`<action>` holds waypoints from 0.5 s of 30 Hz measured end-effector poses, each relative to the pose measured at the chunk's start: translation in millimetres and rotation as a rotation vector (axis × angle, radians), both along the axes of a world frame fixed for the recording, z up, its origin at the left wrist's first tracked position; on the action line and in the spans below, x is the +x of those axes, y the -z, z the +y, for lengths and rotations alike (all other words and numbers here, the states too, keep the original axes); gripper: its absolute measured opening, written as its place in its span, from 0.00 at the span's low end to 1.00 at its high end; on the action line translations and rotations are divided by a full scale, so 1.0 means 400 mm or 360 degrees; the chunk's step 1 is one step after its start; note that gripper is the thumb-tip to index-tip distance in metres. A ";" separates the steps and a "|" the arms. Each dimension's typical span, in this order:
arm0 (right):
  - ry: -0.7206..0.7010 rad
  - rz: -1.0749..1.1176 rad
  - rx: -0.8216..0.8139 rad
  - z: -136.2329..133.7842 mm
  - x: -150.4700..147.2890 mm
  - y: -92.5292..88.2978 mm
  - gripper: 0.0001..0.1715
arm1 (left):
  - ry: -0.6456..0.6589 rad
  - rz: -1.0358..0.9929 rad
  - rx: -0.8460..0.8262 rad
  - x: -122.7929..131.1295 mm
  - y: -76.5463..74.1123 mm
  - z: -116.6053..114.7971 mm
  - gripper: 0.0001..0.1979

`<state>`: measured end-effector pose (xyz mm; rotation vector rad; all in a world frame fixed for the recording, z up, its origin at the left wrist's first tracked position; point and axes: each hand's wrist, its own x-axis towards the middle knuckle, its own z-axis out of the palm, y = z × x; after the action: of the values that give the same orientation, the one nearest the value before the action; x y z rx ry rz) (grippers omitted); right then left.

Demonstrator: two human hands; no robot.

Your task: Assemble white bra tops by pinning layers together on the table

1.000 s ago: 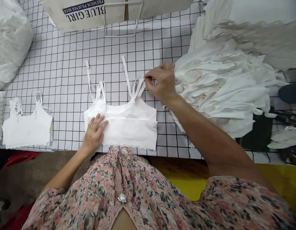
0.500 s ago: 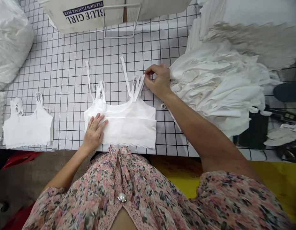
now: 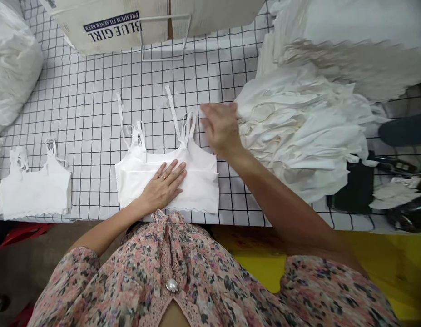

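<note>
A white cropped camisole top [image 3: 165, 193] lies flat on the table, its thin straps stretched away from me. My left hand [image 3: 164, 180] rests palm down on the middle of it, fingers slightly spread, with a ring on one finger. My right hand [image 3: 221, 129], blurred by motion, hangs open just right of the doubled right strap [image 3: 188, 129] and holds nothing. It is close to the edge of a heap of white garments [image 3: 299, 131]. A second white top [image 3: 35, 186] lies flat further left.
The table has a white cover with a black grid [image 3: 84, 113]. A cardboard box printed BLUE GIRL [image 3: 108, 27] and a wire rack [image 3: 164, 38] stand at the far side. A full white sack [image 3: 12, 63] is at the left, and a dark object [image 3: 355, 188] sits right.
My right hand has let go of the strap and moved off it. My left hand has slid right to the middle of the top. The view has shifted slightly.
</note>
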<state>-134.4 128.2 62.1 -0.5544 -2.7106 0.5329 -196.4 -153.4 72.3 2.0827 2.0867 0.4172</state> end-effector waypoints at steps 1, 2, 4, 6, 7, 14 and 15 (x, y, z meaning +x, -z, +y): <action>-0.0159 -0.0054 0.0016 -0.024 0.016 -0.006 0.39 | 0.0003 0.0005 0.0017 -0.002 0.002 -0.001 0.27; -0.0301 -0.0142 0.0020 -0.044 0.031 -0.011 0.40 | 0.0006 0.0000 0.0019 -0.004 0.001 -0.001 0.28; -0.0423 -0.0302 0.0008 -0.069 0.060 -0.021 0.43 | 0.0010 -0.0033 -0.0007 -0.007 -0.006 -0.005 0.29; -0.0320 -0.0316 0.0010 -0.080 0.098 -0.039 0.45 | -0.0003 -0.0076 -0.0022 -0.009 -0.017 -0.023 0.30; -0.0247 -0.0272 0.0030 -0.087 0.122 -0.051 0.46 | -0.0030 -0.0096 -0.0014 -0.009 -0.022 -0.040 0.31; -0.0225 -0.0022 0.0106 -0.216 0.329 -0.094 0.41 | -0.0606 -0.0061 0.0291 -0.059 -0.041 -0.247 0.32; -0.0141 -0.0013 0.0088 -0.224 0.347 -0.084 0.38 | -0.0749 -0.0054 0.0346 -0.080 -0.041 -0.270 0.30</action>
<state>4.6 38.8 95.6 -0.4248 -2.7584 0.4771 -228.4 -261.3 88.7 1.6435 2.6061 0.7648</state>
